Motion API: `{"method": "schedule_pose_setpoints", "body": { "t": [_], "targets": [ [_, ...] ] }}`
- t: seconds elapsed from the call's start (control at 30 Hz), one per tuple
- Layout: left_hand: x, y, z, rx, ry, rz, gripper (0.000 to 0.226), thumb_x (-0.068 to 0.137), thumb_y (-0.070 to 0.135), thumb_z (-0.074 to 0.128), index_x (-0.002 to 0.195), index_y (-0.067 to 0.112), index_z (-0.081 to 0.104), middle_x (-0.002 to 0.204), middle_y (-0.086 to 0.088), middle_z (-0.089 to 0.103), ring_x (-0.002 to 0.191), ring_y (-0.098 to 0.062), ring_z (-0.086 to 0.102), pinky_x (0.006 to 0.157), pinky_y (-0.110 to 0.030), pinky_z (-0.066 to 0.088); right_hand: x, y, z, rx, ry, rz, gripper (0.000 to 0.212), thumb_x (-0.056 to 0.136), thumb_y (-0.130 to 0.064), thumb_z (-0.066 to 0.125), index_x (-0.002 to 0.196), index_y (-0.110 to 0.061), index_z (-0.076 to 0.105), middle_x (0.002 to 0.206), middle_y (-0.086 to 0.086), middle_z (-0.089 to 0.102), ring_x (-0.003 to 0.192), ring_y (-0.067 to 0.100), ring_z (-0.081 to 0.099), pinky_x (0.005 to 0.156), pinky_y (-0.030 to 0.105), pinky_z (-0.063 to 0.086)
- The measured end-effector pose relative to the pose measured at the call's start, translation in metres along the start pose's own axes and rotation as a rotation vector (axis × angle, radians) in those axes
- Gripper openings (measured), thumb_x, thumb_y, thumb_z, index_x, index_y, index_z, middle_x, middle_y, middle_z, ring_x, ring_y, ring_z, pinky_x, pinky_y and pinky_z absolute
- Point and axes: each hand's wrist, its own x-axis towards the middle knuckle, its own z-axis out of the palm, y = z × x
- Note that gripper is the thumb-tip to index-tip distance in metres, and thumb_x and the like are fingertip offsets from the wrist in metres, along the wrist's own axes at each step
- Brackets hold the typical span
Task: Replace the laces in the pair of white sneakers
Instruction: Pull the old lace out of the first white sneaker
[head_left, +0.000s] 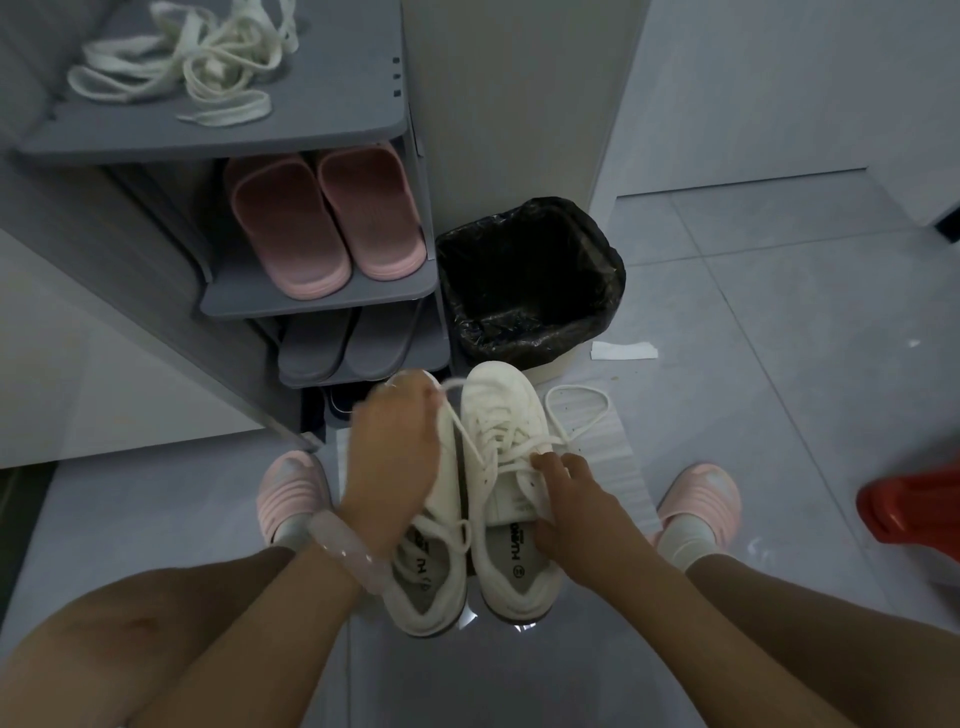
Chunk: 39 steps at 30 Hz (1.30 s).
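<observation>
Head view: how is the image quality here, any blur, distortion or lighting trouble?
Head view: dim, flat indoor light with a grey cast; wide-angle bending curves the shoe rack and wall edges; the left hand is slightly motion-blurred as it pulls a lace; the right hand and sneakers stay readable; a small glare spot shows on the floor below the heels.

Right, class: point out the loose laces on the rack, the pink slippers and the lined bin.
loose laces (182, 67), head view, middle of the tangle.
pink slippers (291, 228), head view, left slipper's strap.
lined bin (613, 270), head view, right rim of the black liner.
</observation>
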Motion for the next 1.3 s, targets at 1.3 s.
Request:
{"method": "schedule_pose_setpoints", "body": {
  "t": [1.3],
  "targets": [
    [-0.044, -0.008, 0.025, 0.071, -0.353, 0.252, 0.04, 0.094, 0.036, 0.042, 0.131, 0.023, 0.035, 0.092, -0.001, 0.062, 0.091, -0.018, 0.053, 0.07, -0.024, 0.031, 0.037, -0.01, -0.014, -0.002, 0.337, -0.176, 0.011, 0.092, -0.015, 0.051, 0.093, -0.008, 0.059, 0.088, 0.0, 0.049, 0.078, 0.015, 0.049, 0.065, 0.025, 0.037]
  ]
}}
